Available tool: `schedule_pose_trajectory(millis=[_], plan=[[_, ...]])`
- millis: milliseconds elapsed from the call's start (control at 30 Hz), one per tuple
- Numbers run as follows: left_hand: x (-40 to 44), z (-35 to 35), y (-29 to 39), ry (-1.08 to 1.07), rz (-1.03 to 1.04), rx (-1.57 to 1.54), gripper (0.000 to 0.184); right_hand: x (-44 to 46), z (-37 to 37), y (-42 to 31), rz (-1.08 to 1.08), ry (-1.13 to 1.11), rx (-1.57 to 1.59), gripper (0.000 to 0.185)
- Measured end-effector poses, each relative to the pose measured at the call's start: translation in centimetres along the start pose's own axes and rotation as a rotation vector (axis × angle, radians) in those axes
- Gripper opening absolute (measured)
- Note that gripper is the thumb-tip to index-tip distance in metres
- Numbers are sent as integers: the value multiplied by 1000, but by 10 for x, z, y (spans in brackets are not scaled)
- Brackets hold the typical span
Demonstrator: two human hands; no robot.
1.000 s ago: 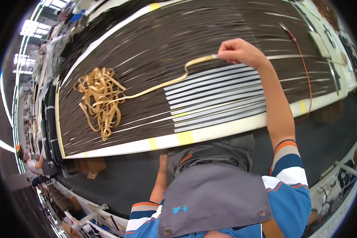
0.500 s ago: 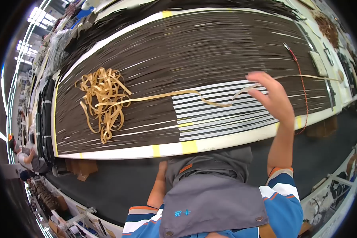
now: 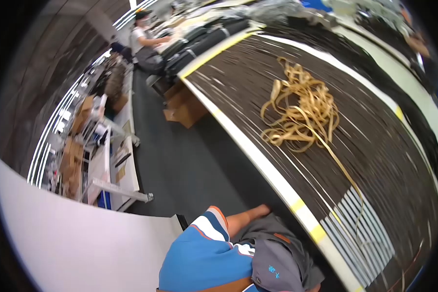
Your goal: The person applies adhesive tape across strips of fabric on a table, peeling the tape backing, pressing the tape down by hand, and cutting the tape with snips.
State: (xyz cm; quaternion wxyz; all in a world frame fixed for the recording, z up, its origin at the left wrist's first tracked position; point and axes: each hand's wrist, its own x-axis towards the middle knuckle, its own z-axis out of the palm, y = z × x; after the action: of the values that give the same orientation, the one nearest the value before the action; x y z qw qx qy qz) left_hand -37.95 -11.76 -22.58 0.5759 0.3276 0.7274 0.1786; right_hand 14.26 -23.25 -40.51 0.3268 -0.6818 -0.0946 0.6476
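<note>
A tangled heap of tan flat strap point(image 3: 309, 100) lies on the dark brown strips point(image 3: 374, 146) covering the long table. From the heap one length of the strap runs down across a patch of light grey stripes point(image 3: 357, 236) near the table's front edge. My left hand point(image 3: 263, 210) hangs low beside the grey apron point(image 3: 280, 260), just off the table edge. Its fingers are hidden, so what it holds, if anything, does not show. My right hand is out of view.
The table's white edge point(image 3: 248, 151) with yellow tape marks runs diagonally past me. Cardboard boxes point(image 3: 187, 107) sit under the table. A white rack point(image 3: 112, 168) stands across the dark aisle. A person point(image 3: 148, 44) works at the far end.
My view has swung to the left, bringing the aisle and rack into sight. My right hand, earlier raised over the strap above the grey stripes, has left the view.
</note>
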Motion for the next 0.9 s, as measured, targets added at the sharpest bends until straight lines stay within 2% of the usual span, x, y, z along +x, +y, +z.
schedule_pose_trajectory(millis=[33, 100, 133, 200, 333, 400, 467, 533, 667, 800, 900], plan=[[19, -2, -16, 27, 21, -22, 39, 14, 8, -13, -16, -38, -34, 45], [66, 16, -70, 74, 132, 202, 36, 14, 4, -33, -25, -71, -94, 44], [82, 21, -85, 85, 138, 189, 36, 10, 6, -42, -26, -90, -123, 44], [91, 17, -97, 139, -37, 304, 33, 0, 18, -59, -18, -138, -187, 43], [102, 12, -109, 292, -140, 158, 33, -17, 28, -81, -8, -201, -287, 40], [126, 9, -143, -47, 301, 981, 33, -28, 29, -93, -6, -223, -332, 39], [145, 23, -194, 26, 112, 306, 33, -34, 32, -102, -7, -247, -368, 38], [102, 8, -181, -244, 292, 64, 31, -34, 37, -104, -3, -274, -390, 37], [100, 3, -155, -199, 243, 155, 30, -51, 25, -83, 44, -298, -393, 35], [103, 44, -122, -330, 222, 364, 29, -133, -37, -16, 117, -150, -242, 33], [87, 38, -125, -309, 198, 391, 29, -160, -75, -28, 155, -123, -280, 31]])
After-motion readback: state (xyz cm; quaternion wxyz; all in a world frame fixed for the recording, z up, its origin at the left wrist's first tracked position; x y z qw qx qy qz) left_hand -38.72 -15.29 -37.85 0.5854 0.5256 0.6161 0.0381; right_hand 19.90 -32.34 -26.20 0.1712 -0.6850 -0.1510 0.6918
